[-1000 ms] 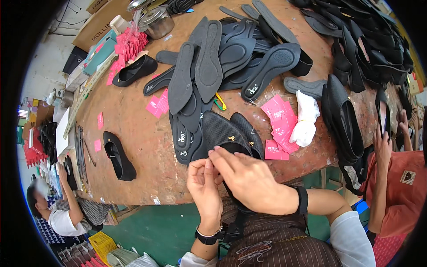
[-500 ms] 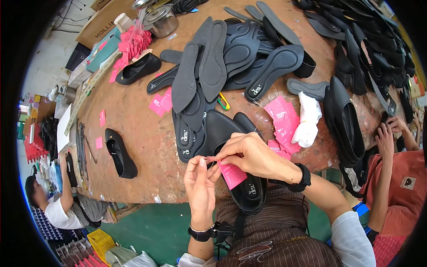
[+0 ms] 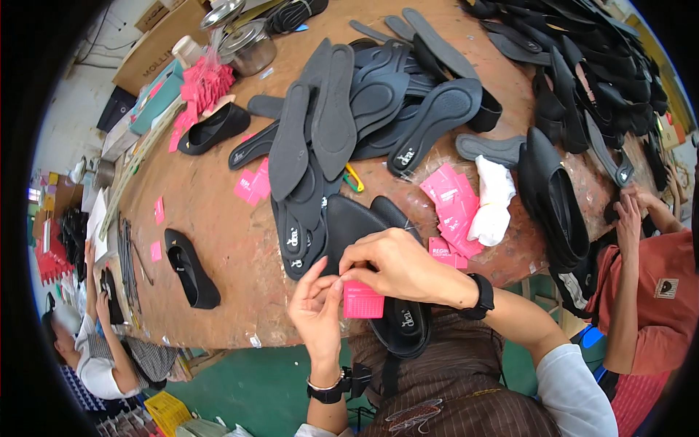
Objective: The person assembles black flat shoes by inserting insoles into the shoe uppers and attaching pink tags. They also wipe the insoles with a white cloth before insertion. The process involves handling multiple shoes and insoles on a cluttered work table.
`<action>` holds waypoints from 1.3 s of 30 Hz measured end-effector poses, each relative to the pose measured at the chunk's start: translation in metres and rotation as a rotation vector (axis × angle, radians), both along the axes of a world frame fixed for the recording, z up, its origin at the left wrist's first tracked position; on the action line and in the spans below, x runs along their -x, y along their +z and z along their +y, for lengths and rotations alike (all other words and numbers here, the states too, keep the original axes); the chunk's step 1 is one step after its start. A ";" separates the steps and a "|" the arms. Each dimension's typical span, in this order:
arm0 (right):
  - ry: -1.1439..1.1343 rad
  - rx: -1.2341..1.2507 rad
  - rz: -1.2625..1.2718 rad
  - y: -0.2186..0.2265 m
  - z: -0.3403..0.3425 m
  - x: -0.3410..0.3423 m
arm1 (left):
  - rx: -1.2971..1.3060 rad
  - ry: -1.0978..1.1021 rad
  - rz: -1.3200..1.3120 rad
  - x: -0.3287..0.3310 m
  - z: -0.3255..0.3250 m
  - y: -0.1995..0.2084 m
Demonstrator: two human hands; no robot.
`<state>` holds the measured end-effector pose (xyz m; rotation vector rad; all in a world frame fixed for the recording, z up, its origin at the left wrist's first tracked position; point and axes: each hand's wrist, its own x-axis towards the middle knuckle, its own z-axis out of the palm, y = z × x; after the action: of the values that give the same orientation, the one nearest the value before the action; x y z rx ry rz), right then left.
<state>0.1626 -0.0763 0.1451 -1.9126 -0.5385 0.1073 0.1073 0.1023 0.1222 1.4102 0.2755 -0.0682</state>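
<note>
A pink tag now hangs fully in view at lower centre, pinched along its top edge by the right hand and the left hand, above a black shoe at the table edge. Half a second earlier it sat tilted and higher; a second ago the hands hid it. More pink tags lie to the right.

Two black flat shoes lie apart on the table's left: one near, one far. One white cloth. Two metal tins, far left.
</note>
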 end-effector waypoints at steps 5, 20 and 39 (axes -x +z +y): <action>0.043 0.047 0.059 0.006 -0.001 -0.002 | 0.009 -0.044 -0.047 -0.003 0.007 0.002; 0.027 -0.114 0.144 0.003 -0.009 0.000 | -0.011 -0.096 0.004 -0.013 0.005 0.007; -0.277 0.181 0.116 -0.024 -0.091 -0.015 | -0.709 0.056 -0.427 -0.033 0.156 0.040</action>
<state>0.1772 -0.1668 0.1216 -2.1235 -0.1877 0.0888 0.1407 0.2579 0.1624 2.0697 -0.0297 0.4113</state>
